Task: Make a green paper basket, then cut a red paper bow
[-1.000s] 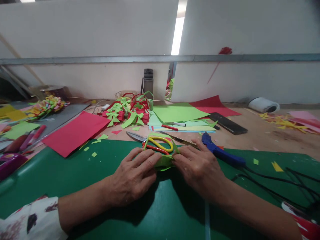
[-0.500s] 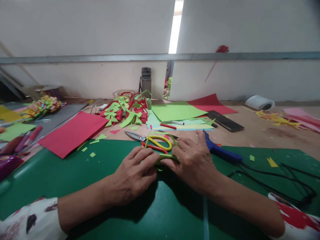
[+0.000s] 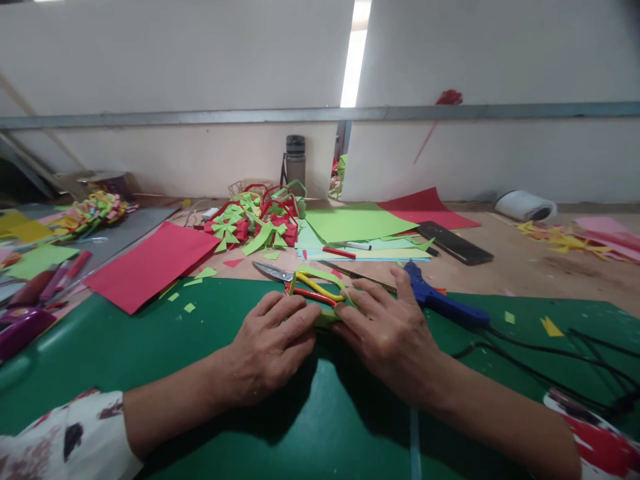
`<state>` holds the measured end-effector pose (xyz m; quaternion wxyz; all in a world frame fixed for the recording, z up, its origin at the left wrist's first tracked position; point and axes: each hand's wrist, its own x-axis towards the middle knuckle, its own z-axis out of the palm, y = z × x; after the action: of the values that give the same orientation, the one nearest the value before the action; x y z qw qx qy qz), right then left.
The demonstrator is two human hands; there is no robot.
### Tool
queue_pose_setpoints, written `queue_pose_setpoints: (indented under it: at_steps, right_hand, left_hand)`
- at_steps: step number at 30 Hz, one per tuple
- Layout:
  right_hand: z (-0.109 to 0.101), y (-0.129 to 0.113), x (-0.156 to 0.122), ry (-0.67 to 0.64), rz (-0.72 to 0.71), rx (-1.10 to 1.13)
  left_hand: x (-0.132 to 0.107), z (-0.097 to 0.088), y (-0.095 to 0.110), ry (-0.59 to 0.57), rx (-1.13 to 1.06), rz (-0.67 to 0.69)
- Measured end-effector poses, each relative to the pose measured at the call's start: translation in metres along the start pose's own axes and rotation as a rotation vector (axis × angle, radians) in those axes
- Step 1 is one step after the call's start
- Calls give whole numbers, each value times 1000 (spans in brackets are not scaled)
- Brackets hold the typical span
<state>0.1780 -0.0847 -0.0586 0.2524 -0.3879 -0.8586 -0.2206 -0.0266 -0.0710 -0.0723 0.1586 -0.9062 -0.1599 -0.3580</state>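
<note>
Between my two hands is a small light-green paper piece (image 3: pixel 327 319) with a thin strip looping up from it like a handle. My left hand (image 3: pixel 273 347) is closed, its fingertips pinching the left end of the piece. The fingers of my right hand (image 3: pixel 387 330) press together on its right end, thumb underneath. Much of the paper is hidden behind my fingers. Just beyond lie scissors (image 3: pixel 313 283) with one yellow and one red handle, blades pointing left. A blue glue gun (image 3: pixel 445 301) rests to the right of my right hand, its cord trailing right.
A red sheet (image 3: pixel 150 267) lies at left, near small green scraps. Red paper baskets with green bows (image 3: pixel 253 223) stand farther back before a grey bottle (image 3: pixel 295 163). Green sheets (image 3: pixel 355 223), a phone (image 3: pixel 455 242) and a purple tool (image 3: pixel 25 330) lie around the green mat (image 3: pixel 200 440).
My right hand's fingers have shifted and flattened over the right end of the green paper piece. My left hand keeps its pinch. The whole view has drifted slightly.
</note>
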Motion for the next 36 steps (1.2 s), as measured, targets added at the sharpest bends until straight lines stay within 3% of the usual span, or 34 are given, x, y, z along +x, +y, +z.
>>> queue_pose_setpoints:
  at_steps: [5,8,21,30,36]
  right_hand:
    - [4,11,-10,21,-191,41]
    - [6,19,-12,6,-225,38]
    - [14,32,-15,49,-86,224]
    - [14,30,-15,11,-71,266]
    - [14,28,-15,14,-56,263]
  left_hand:
    - [-1,0,-2,-36,3,-13]
    - [0,0,-5,-41,7,11]
    - [-4,12,-25,-78,-120,7]
    - [-5,11,-26,-180,-189,-260]
    - [1,9,-24,-217,-219,-294]
